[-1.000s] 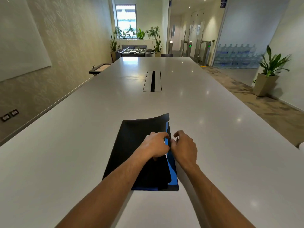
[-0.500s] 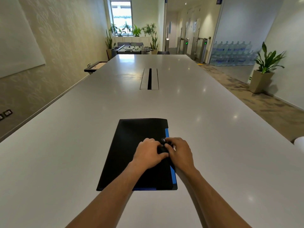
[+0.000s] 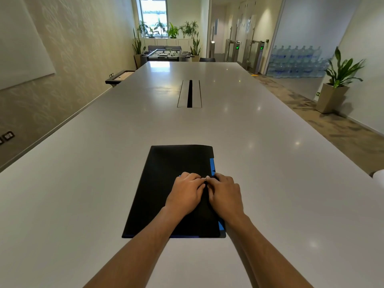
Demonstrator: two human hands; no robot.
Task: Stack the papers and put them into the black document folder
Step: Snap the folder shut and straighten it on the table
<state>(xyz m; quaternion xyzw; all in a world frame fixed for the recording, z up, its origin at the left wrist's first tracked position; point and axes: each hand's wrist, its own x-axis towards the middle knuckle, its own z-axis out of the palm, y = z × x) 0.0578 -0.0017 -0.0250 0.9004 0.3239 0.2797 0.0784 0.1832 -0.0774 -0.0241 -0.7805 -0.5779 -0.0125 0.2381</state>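
The black document folder lies flat and closed on the white table, just in front of me. A thin strip of blue paper shows along its right edge and bottom edge; the rest of the papers is hidden inside. My left hand and my right hand rest side by side on the cover near its right edge. Their curled fingertips meet and press on the cover at the closure, which the fingers hide.
A cable slot is set into the table's middle, farther away. A white rounded object peeks in at the table's right edge. A potted plant stands on the floor to the right, with a wall along the left.
The raised cover has come down flat over the blue papers. Both hands have moved from pinching the right edge to pressing on top of the cover.
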